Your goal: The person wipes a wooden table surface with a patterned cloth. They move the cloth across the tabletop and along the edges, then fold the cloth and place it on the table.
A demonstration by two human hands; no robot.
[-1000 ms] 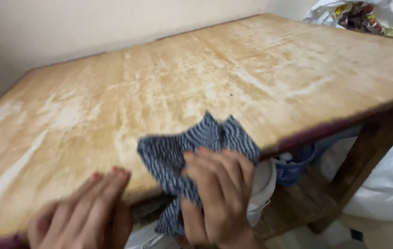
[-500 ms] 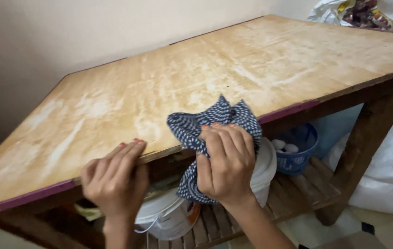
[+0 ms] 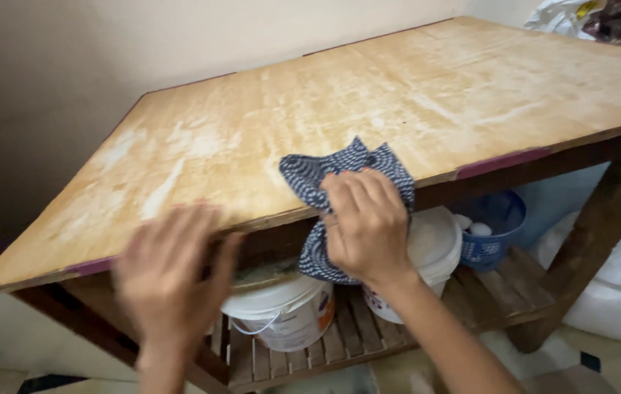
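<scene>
A blue-and-white patterned cloth (image 3: 339, 171) lies over the front edge of a worn wooden table (image 3: 369, 109) and hangs down below it. My right hand (image 3: 365, 222) presses and grips the cloth at the table's edge. My left hand (image 3: 168, 273) is blurred, fingers spread, in the air just in front of the table's front edge, holding nothing. The tabletop shows pale streaks and patches.
Under the table a slatted wooden shelf (image 3: 310, 350) carries two white lidded buckets (image 3: 281, 310) (image 3: 431, 252) and a blue basket (image 3: 489, 233) with white round things. A white sack (image 3: 616, 292) stands at the right. Bags (image 3: 602, 18) lie at the far right corner.
My left hand has come off the table's edge and moved back toward me. My right hand keeps the cloth at the edge. The view has pulled back, so more of the shelf shows.
</scene>
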